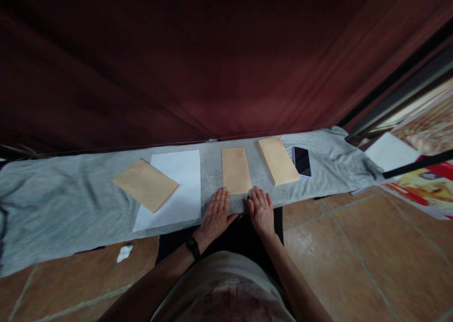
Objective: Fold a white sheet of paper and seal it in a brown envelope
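My left hand [216, 213] lies flat and open on the grey cloth [56, 204], fingers together, just below the near left corner of a single brown envelope [235, 169]. My right hand [261, 210] rests flat and open beside it, at the envelope's near right corner. Neither hand holds anything. A black band sits on my left wrist. Right of the envelope lies a stack of brown envelopes [278, 161]. Left of my hands a white sheet of paper [173, 190] lies on the cloth, with another brown envelope [146, 184] set askew over its left edge.
A dark phone [302, 161] lies on the cloth right of the stack. A dark red curtain [198, 62] hangs behind. Terracotta floor tiles [354, 256] spread in front, with a crumpled white scrap [124, 252]. White paper [389, 151] and a colourful printed sheet [424, 190] lie at the right.
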Tool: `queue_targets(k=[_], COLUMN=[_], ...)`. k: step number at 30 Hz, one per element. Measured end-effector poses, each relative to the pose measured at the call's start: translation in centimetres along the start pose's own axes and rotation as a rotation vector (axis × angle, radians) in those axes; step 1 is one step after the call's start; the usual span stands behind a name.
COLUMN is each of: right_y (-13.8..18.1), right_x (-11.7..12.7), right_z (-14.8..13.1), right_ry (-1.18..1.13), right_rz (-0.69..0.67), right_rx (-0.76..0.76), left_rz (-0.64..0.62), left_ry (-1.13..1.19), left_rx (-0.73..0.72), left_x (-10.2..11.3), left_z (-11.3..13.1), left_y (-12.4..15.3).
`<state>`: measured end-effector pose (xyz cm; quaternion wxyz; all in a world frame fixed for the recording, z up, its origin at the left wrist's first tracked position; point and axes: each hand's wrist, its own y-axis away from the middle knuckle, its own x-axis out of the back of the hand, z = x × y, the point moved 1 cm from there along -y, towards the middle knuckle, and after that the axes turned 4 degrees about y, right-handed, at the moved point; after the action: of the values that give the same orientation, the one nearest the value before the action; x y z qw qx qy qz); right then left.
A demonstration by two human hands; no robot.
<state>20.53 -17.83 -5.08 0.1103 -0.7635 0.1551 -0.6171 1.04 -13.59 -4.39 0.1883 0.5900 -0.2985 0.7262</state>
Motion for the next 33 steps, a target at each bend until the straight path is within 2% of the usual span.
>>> queue_targets(k=[8,17,27,33], right_y=[-0.1,0.3,-0.1,-0.3], right_x=[-0.7,-0.9,-0.3,-0.5], right_z=[-2.0,-1.5,-0.7,-2.6], right_ry=[-0.063,-0.034,-0.005,-0.067], right_rz=[-0.067,0.019,0.06,-0.025], right_rx=[0.129,0.053,0.016,0.145], left_rz=[-0.004,-0.049,0.0,0.015], left_ry=[-0.012,-0.038,-0.057,-0.057], left_rx=[-0.02,-0.016,0.015,0.008], left_x=[-0.2,-0.1,-0.2,-0.1], left_z=[-0.2,0.0,0.3,0.2], left_y=[0.1,-0.2,-0.1,-0.1])
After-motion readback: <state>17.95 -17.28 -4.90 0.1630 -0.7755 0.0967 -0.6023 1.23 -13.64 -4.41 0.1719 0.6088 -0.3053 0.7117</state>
